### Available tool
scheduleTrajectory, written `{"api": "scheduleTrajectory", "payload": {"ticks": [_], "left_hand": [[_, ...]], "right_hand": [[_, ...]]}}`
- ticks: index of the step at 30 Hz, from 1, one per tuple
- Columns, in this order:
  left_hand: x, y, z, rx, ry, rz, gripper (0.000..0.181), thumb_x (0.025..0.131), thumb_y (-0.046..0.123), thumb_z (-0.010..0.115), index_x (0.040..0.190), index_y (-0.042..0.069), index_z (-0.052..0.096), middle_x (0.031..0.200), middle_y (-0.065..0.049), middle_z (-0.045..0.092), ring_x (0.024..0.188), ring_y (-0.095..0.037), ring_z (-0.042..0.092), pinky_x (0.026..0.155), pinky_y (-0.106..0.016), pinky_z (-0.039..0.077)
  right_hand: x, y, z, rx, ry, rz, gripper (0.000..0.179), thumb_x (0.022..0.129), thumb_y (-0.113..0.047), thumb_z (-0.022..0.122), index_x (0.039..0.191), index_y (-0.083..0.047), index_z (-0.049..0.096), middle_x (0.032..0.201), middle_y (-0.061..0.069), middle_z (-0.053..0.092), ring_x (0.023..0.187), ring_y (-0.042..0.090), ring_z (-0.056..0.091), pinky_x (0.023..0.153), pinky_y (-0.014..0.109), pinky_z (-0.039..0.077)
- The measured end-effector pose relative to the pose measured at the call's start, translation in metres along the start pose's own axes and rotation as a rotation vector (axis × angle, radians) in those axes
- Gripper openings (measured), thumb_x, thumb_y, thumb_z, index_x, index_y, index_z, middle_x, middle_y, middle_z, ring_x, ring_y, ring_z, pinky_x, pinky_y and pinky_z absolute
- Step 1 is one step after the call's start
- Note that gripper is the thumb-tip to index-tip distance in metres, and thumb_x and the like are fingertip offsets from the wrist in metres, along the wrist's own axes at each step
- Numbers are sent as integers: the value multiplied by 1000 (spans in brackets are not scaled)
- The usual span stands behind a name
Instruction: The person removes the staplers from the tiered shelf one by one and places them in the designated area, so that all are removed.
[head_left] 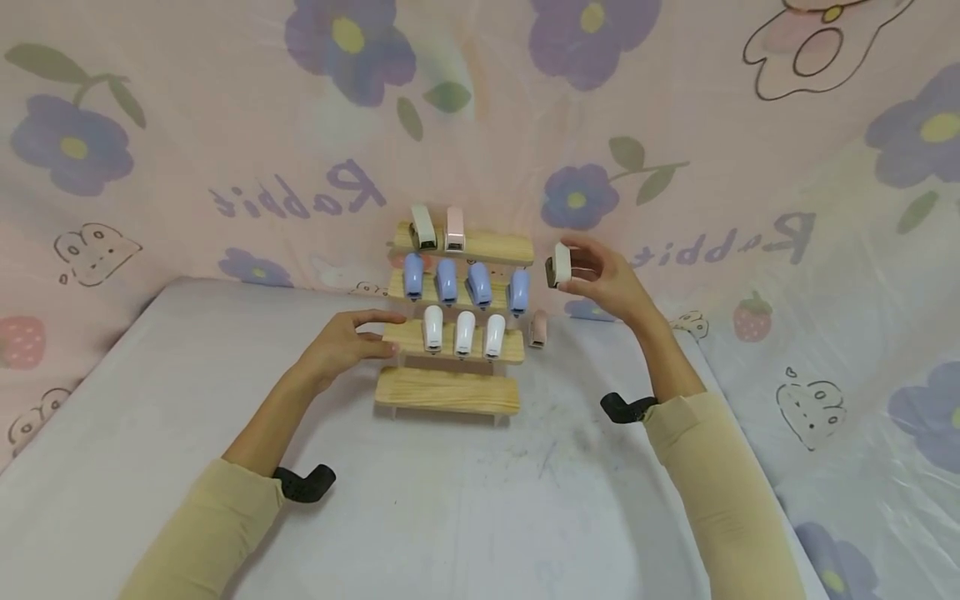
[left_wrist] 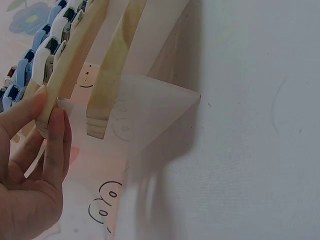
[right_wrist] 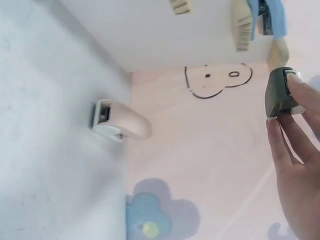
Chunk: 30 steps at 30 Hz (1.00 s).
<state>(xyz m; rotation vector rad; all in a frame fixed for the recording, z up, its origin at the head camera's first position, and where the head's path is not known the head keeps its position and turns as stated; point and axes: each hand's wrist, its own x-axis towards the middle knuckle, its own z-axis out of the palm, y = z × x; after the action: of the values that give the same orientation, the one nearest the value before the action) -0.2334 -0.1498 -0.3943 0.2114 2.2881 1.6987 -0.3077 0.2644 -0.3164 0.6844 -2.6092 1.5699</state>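
Observation:
A stepped display rack with wooden shelves stands at the back of the table. My left hand [head_left: 341, 346] pinches the left end of its second-lowest shelf [left_wrist: 75, 55], thumb on one face and fingers on the other. My right hand [head_left: 609, 279] holds a small pale stapler [head_left: 561, 265] with a dark base [right_wrist: 278, 92] to the right of the top shelf [head_left: 495, 247]. On that shelf sit a pale green stapler [head_left: 423, 227] and a pink stapler [head_left: 454, 228]. Several blue staplers [head_left: 447, 281] line the shelf below, and three white staplers [head_left: 465, 333] stand on the gripped shelf.
Another pink stapler [head_left: 537, 329] stands on the table just right of the rack, below my right hand. The lowest shelf [head_left: 447, 390] bears nothing. A printed curtain [head_left: 480, 150] with flowers hangs close behind the rack. White cloth [head_left: 450, 500] covers the table.

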Motion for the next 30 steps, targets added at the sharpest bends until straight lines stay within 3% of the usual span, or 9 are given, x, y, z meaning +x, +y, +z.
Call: {"api": "scheduleTrajectory", "payload": {"ticks": [10,17,30], "left_hand": [[1,0,0,12,2,-17,53,85,15,80,135,14,63,155,-13,38,136,-40,41,108,-54,38],[0,2,1,21,2,-5,53,86,17,79,136,15,62,157,-13,35,137,-42,40,109,-55,36],[0,2,0,2,12,-23,51,86,18,80,134,17,64,161,-7,28,139,-41,38,109,-54,36]], "right_hand": [[-13,28,1,-11,2,71,70,83,8,75,146,-3,44,137,24,52,126,40,52,102,39,47],[-20,40,2,-22,-17,71,73,85,6,74,149,-3,41,139,26,50,129,42,48,105,51,41],[-29,63,9,-36,-66,147,72,85,5,75,148,0,40,139,28,50,129,45,48,106,56,39]]}}
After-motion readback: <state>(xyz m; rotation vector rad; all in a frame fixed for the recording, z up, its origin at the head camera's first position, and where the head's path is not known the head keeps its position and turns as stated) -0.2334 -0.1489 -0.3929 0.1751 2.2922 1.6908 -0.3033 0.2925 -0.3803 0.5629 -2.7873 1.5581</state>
